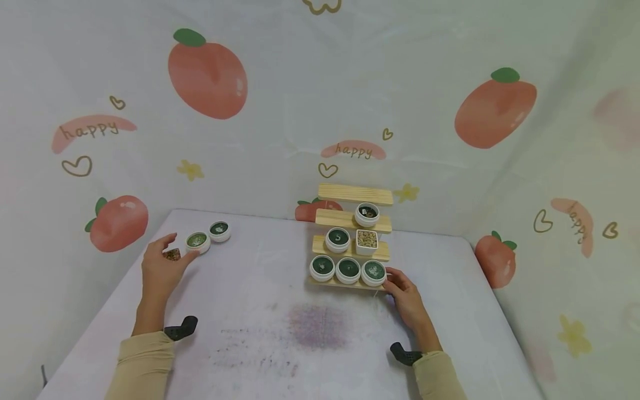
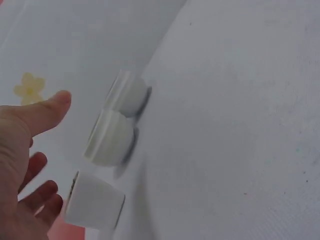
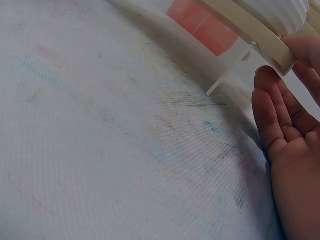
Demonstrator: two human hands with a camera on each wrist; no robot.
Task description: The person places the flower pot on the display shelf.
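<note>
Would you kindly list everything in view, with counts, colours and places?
Shelf: 1, pale wood, right of table centre
Round pots: 7, white, five shelved, two on table
Square pots: 2, white, one shelved, one at left
Table: 1, whitish, beneath
Backdrop: 1, white, fruit-printed, behind
Dark thing: 1, left edge, unclear
Wrist devices: 2, black, wrists
Sleeves: 2, beige, forearms
Left hand: 1, bare, beside square pot
Right hand: 1, bare, gripping shelf's lower corner

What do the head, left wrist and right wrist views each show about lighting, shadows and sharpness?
Head view: muted, fairly even light, the tiered stand clearly outlined; left wrist view: dim and greyish, the white pots soft-edged, with shadows on the tabletop beside them; right wrist view: dim, the right hand with a dark shadow along the palm's edge.
</note>
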